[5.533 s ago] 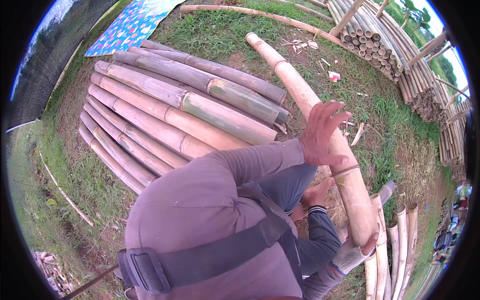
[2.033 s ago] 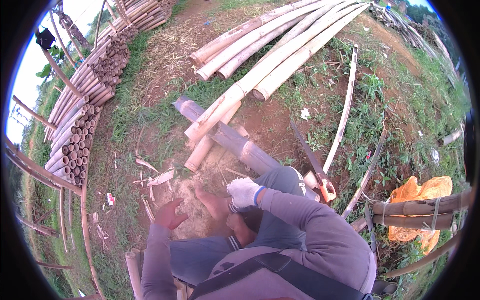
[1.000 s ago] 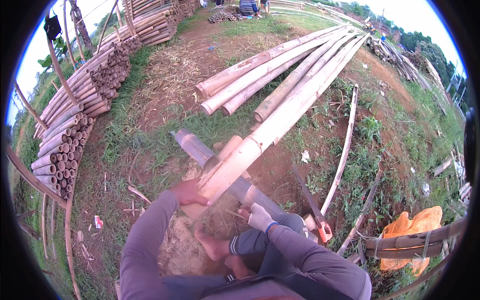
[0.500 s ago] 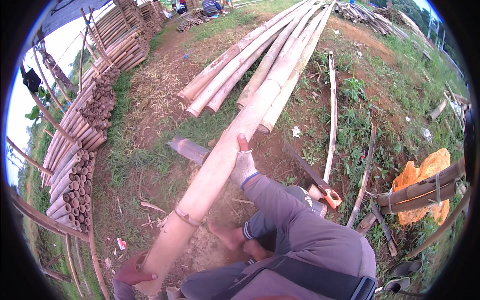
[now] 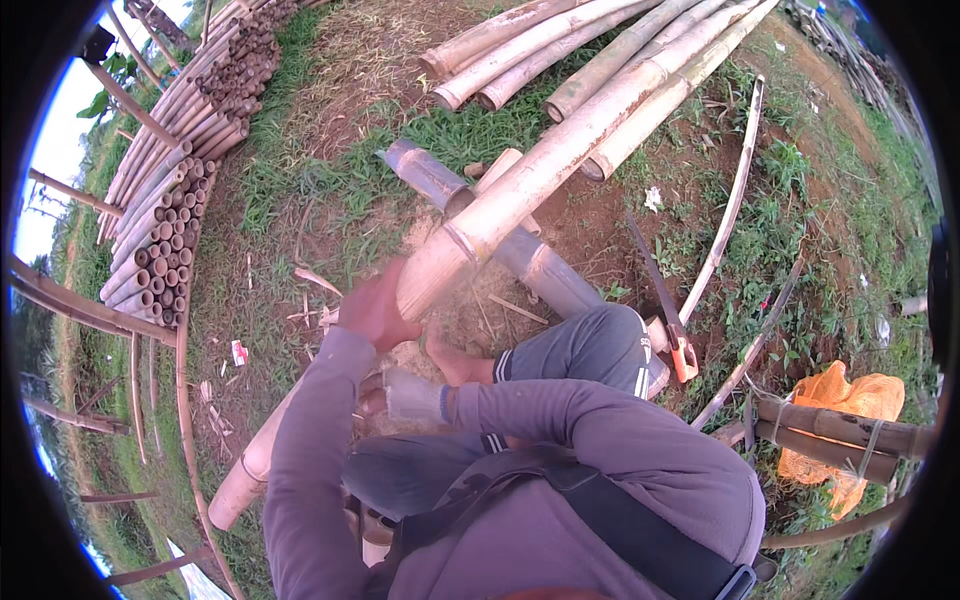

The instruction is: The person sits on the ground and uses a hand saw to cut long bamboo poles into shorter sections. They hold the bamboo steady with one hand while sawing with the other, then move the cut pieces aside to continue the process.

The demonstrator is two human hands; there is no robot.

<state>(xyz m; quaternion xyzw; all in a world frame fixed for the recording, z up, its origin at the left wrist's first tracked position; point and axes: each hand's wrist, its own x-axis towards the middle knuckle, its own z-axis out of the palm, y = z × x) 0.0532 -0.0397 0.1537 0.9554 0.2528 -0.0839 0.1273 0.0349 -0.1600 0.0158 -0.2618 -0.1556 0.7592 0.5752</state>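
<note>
A long pale bamboo pole slants from the far right down past me to the lower left, where its lower end shows beyond my left sleeve. My bare left hand is closed over the pole, just below a node, with its thumb along the near side. Lower down, my right hand, in a whitish glove, has its fingers curled against the pole's near side. My left forearm hides part of that grip. Beneath the pole, a greyish bamboo piece lies crosswise on the ground.
More bamboo poles fan out ahead. A hand saw with an orange handle stands by my knee. To the left is a stack of cut bamboo; to the right, an orange net bag hangs behind lashed bamboo.
My left hand has moved from the pole's lower end up along it. My right hand has come down from higher on the pole toward me. The view has tilted downward.
</note>
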